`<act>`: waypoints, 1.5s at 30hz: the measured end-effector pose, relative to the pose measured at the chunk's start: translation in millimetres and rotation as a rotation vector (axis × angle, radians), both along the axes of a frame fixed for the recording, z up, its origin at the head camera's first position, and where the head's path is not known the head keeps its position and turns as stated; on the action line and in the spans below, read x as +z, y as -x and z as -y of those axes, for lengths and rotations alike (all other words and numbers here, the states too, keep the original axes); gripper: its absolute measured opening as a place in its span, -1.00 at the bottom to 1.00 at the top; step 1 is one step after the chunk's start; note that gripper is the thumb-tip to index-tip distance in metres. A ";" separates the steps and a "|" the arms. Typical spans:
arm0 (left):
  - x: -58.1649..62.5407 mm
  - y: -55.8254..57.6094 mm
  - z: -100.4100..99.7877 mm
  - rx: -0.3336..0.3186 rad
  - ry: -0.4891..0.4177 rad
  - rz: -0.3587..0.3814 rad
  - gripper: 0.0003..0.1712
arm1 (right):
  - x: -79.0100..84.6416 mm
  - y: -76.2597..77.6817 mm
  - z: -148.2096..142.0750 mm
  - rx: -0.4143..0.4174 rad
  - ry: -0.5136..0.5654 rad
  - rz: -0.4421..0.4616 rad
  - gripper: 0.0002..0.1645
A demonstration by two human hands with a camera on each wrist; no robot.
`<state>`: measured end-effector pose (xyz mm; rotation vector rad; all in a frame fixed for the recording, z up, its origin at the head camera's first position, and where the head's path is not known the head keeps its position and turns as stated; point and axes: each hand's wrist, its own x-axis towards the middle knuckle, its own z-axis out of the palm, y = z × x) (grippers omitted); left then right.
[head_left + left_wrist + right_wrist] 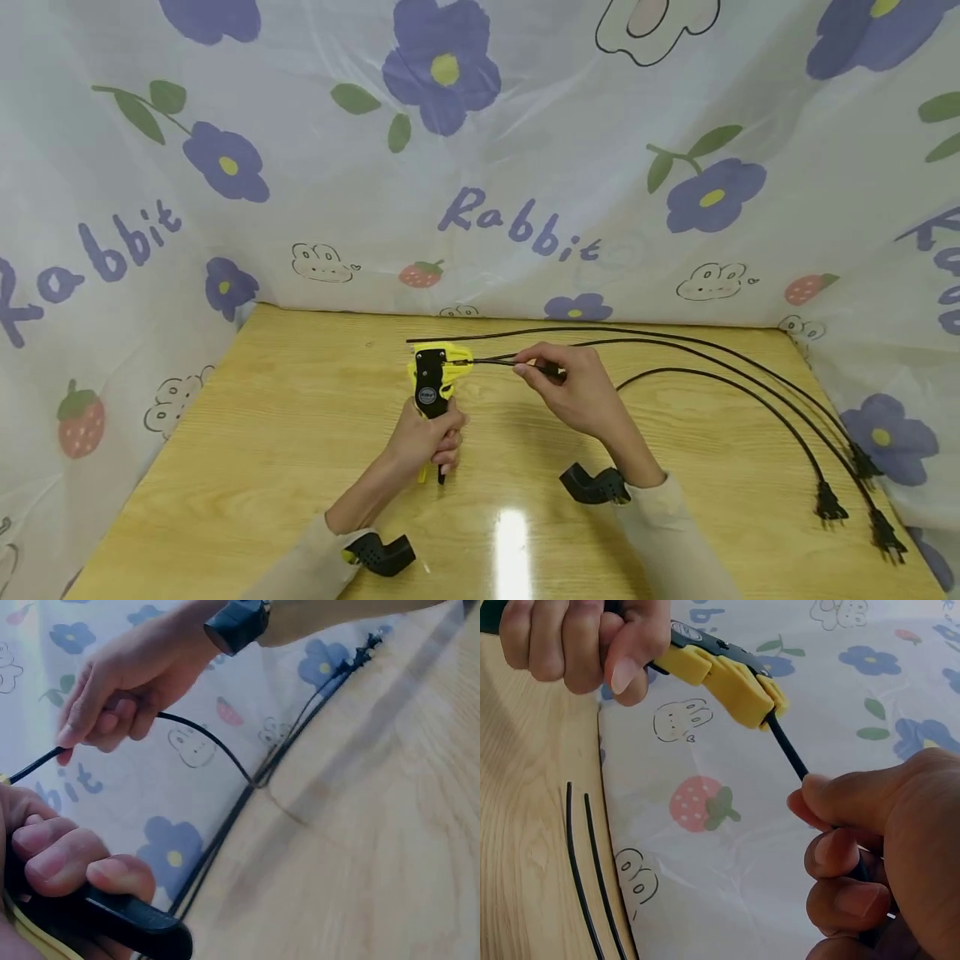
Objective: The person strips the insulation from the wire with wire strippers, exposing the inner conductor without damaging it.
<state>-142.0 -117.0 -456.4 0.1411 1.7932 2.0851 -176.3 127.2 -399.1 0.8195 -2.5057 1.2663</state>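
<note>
My left hand (430,437) grips the handles of a yellow and black wire stripper (431,375), held upright over the table. Its yellow head faces right, and a black power cord (789,746) runs into the nose in the right wrist view, hiding the cord's tip. Thumb and forefinger of my right hand (581,387) pinch that cord a short way from the tool. Beyond the right hand, the held cord (202,731) curves down towards the table in the left wrist view. The left fingers curl round the black handle (139,922) there.
Two more black cords (720,348) lie along the back of the wooden table (262,417), their cut ends (569,795) side by side. Plugs (830,504) sit at the right edge. A printed cloth (525,150) hangs behind and at both sides.
</note>
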 end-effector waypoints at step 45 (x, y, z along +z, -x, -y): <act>43.7 -20.7 1.8 -0.236 -0.032 -0.182 -0.58 | 24.4 -12.3 -16.8 0.089 0.093 -0.069 -0.88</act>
